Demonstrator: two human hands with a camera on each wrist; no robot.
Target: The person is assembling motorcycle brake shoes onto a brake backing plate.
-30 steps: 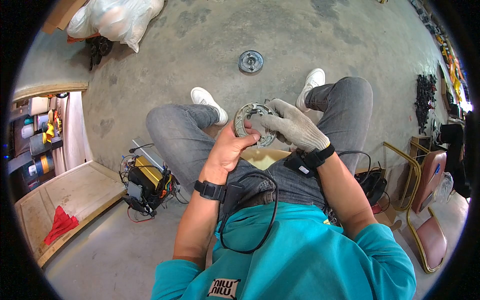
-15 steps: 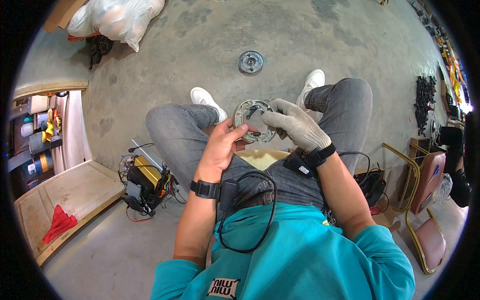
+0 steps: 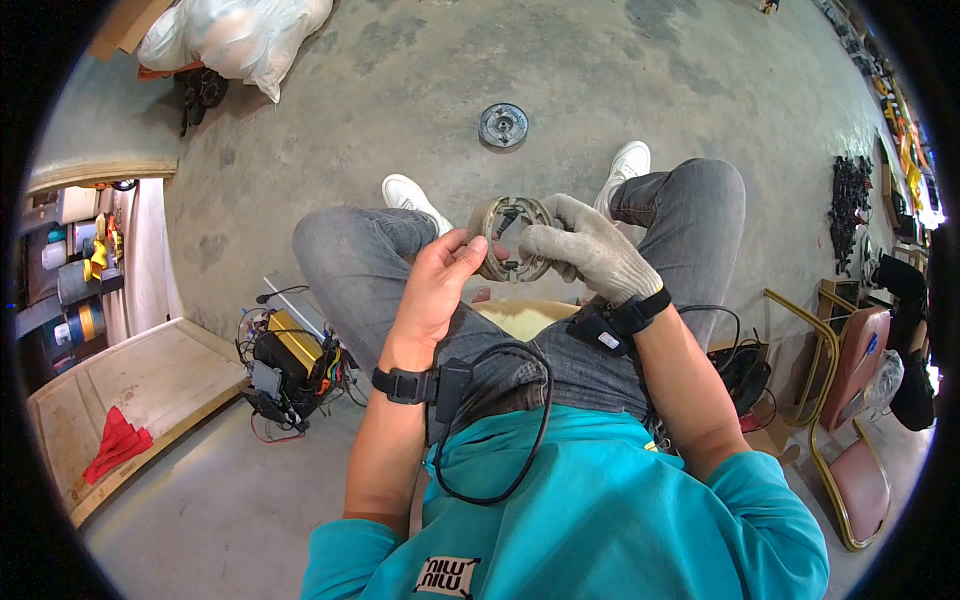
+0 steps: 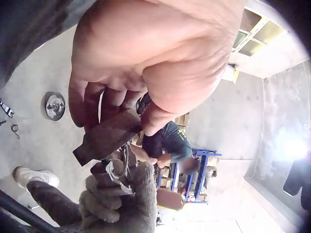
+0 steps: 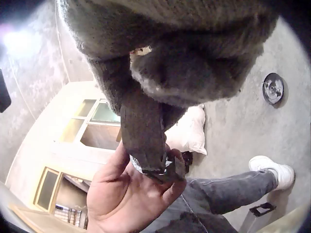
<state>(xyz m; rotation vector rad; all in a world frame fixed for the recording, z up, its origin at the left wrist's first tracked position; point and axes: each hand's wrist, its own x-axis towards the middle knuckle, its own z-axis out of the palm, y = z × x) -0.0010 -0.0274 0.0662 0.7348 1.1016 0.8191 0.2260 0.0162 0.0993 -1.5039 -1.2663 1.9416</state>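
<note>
A metal ring of two curved shoes (image 3: 486,232), with dark springs across its middle, is held between both hands above the lap. The bare left hand (image 3: 436,284) pinches its left side, thumb on the near face. On the right side, the gloved right hand (image 3: 597,250) grips the ring with thumb and curled fingers. In the left wrist view a shoe's dark outer band (image 4: 109,136) lies between thumb and fingers. The right wrist view shows the other band (image 5: 143,131) under the gloved fingers.
A round metal drum part (image 3: 503,126) lies on the floor beyond the feet. Left are a yellow-and-black device (image 3: 290,345) with wires and a wooden board (image 3: 150,385) bearing a red cloth. A metal-framed chair (image 3: 862,370) stands right. Another person (image 4: 175,143) appears in the left wrist view.
The ring has tilted so that its left outer band shows more. The left hand has shifted its hold to that side, with its wrist a little further left. The gloved hand has barely moved.
</note>
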